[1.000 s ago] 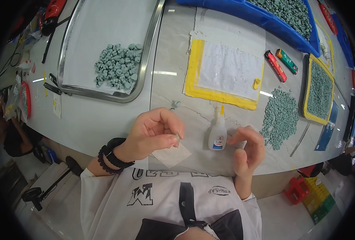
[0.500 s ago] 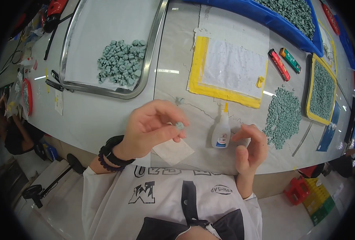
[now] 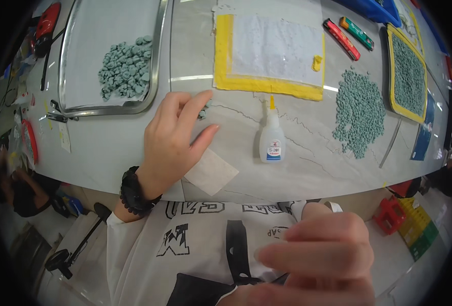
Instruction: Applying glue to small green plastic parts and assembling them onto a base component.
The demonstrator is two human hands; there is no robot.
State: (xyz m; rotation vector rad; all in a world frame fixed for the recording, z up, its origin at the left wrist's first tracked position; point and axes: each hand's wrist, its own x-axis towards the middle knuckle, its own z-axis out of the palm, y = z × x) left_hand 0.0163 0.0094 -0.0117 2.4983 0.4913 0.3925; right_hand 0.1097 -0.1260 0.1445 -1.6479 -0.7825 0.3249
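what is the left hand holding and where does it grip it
The left hand pinches a small grey-green piece between its fingertips, low over the table. The right hand, close to the camera and blurred, shows nothing held.

glossy plastic glue bottle (image 3: pixel 272 141), metal tray (image 3: pixel 160 51)

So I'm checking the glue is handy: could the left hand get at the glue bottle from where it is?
Probably yes. The left hand rests on the table, and only bare tabletop lies between it and the upright glue bottle.
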